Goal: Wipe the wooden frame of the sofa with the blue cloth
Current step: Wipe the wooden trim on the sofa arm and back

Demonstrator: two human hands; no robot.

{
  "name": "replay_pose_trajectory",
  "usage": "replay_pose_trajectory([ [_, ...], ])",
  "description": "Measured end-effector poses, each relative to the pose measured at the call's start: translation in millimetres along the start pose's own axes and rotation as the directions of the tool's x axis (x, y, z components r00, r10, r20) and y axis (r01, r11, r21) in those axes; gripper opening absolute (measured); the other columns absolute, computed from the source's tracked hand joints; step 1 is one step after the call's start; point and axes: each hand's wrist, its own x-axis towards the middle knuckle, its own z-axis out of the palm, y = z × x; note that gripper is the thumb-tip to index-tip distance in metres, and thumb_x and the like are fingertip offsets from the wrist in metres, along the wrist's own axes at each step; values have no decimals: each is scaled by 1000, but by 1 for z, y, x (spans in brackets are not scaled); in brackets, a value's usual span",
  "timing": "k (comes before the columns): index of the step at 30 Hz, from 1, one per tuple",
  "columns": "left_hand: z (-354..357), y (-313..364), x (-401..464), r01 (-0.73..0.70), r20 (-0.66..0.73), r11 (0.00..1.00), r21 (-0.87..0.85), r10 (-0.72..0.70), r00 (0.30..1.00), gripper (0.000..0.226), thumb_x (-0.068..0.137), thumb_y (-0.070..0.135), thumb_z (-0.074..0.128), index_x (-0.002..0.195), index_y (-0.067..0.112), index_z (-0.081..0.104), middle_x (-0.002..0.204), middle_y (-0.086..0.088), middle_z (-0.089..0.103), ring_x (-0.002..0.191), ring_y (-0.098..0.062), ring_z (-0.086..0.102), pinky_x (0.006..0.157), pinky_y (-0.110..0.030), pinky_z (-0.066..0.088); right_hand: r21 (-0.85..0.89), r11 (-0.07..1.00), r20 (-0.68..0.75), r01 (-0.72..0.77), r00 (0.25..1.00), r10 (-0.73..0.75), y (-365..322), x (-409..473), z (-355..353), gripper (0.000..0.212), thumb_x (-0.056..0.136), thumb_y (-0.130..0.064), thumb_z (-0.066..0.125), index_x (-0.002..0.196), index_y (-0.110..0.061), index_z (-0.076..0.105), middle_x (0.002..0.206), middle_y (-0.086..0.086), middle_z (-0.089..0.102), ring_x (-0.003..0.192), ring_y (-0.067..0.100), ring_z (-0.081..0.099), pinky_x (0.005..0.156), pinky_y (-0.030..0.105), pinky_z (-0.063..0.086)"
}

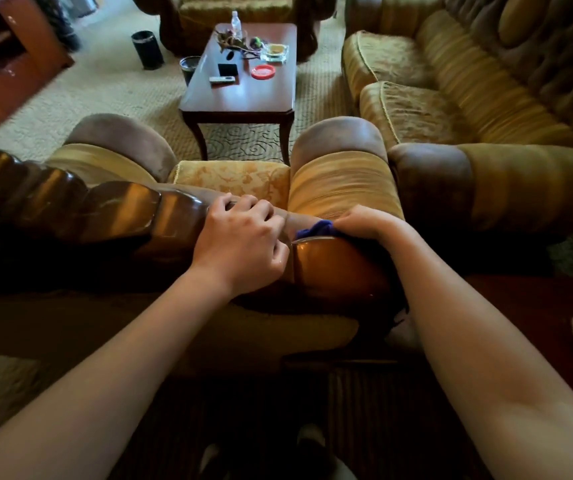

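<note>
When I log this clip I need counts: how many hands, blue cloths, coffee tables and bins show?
hands: 2, left hand and right hand
blue cloth: 1
coffee table: 1
bins: 2
Total: 6

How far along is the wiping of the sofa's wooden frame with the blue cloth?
Done: cannot tell; no section looks clearly wiped. In hand: the right hand presses the blue cloth on the wooden frame at its right end, while the left hand rests on the top rail. Left: probably the carved rail running left.
</note>
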Motion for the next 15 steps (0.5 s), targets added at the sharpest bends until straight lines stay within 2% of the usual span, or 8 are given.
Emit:
replay_pose_trajectory([
  [1, 0, 0, 0, 8, -9, 1000, -10, -8, 1000, 49, 75, 41, 30, 97, 20, 68, 105, -1, 66, 106, -24, 56, 95, -45, 34, 44, 999, -5, 7, 1000, -7, 8, -2, -1, 24, 88, -31, 51, 85, -15, 69, 88, 2, 65, 81, 19, 60, 74, 30, 46],
  [3, -1, 1, 0, 25, -25, 999, -26, -25, 999, 51, 75, 41, 29, 98, 20, 69, 107, -2, 67, 106, -23, 57, 96, -46, 36, 94, 995, -17, 39, 999, -37, 12, -10, 2, 31, 88, -26, 46, 61, -19, 59, 68, -1, 58, 64, 15, 52, 64, 30, 42],
  [5, -1, 2, 0, 43, -37, 998, -45, -44, 998, 53, 75, 40, 29, 103, 19, 68, 107, -2, 68, 106, -24, 59, 95, -46, 38, 70, 993, -40, 94, 995, -91, 5, -10, 7, 35, 87, -29, 45, 55, -23, 59, 65, -4, 56, 66, 16, 52, 71, 35, 44],
  [7, -2, 2, 0, 47, -38, 997, -61, -49, 998, 59, 74, 39, 29, 117, 18, 63, 109, -3, 68, 106, -24, 60, 94, -45, 39, 25, 980, -29, 196, 980, -195, -17, -9, 12, 33, 88, -33, 45, 61, -33, 64, 72, -5, 60, 75, 17, 56, 80, 39, 47],
  [10, -4, 0, -1, 40, -22, 998, -58, -41, 999, 68, 74, 38, 26, 133, 17, 52, 112, -3, 67, 110, -25, 59, 93, -46, 40, 77, 932, 25, 355, 934, -357, -56, -13, 23, 27, 94, -26, 45, 72, -24, 62, 82, 1, 63, 83, 19, 59, 79, 37, 47],
  [13, -4, 0, -2, 39, -35, 997, -70, -42, 998, 68, 74, 37, 27, 135, 16, 50, 111, -4, 68, 109, -26, 59, 93, -45, 40, 252, 881, -97, 399, 917, -388, -62, -19, 29, 25, 92, -21, 45, 75, -26, 63, 82, -2, 63, 86, 20, 58, 83, 42, 47],
  [15, -3, 1, -2, 44, -61, 994, -103, -51, 997, 66, 74, 35, 28, 132, 13, 52, 109, -6, 68, 107, -27, 61, 93, -45, 41, 354, 843, -249, 405, 910, -332, -56, -29, 34, 30, 86, -26, 42, 95, -26, 70, 92, 0, 68, 94, 24, 61, 85, 42, 46],
])
